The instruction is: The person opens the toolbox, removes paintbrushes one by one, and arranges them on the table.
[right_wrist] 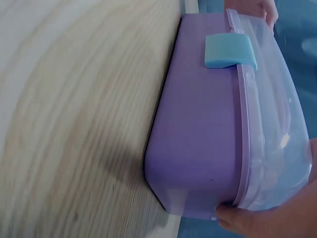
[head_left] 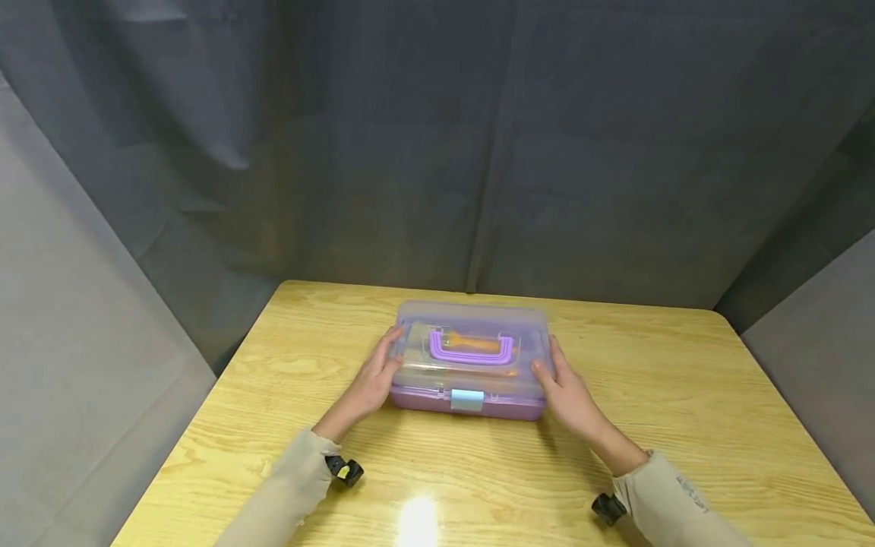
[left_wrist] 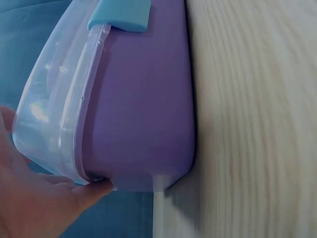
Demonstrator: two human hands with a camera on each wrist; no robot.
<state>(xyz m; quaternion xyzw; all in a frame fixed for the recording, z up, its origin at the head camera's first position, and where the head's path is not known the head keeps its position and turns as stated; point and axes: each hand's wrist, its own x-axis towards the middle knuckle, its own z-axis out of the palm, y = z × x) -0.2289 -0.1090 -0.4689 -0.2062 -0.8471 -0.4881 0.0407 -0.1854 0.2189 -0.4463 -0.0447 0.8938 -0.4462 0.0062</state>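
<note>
A purple plastic storage box (head_left: 468,406) rests on the wooden table, its clear lid (head_left: 417,368) down. The light blue latch (head_left: 467,400) lies over the front rim, and a purple carrying handle (head_left: 472,357) lies flat on top. Through the lid something orange shows, with more contents blurred. My left hand (head_left: 371,377) grips the box's left end; in the left wrist view its thumb (left_wrist: 94,192) presses just under the lid's rim. At the opposite end my right hand (head_left: 570,395) holds on likewise, its thumb (right_wrist: 237,218) close under the rim in the right wrist view.
The light wooden table (head_left: 683,395) extends around the box, its far edge just behind it. A dark grey curtain (head_left: 410,152) hangs beyond that edge, and pale panels (head_left: 82,342) flank both sides. Each sleeve carries a small black wrist camera (head_left: 350,472).
</note>
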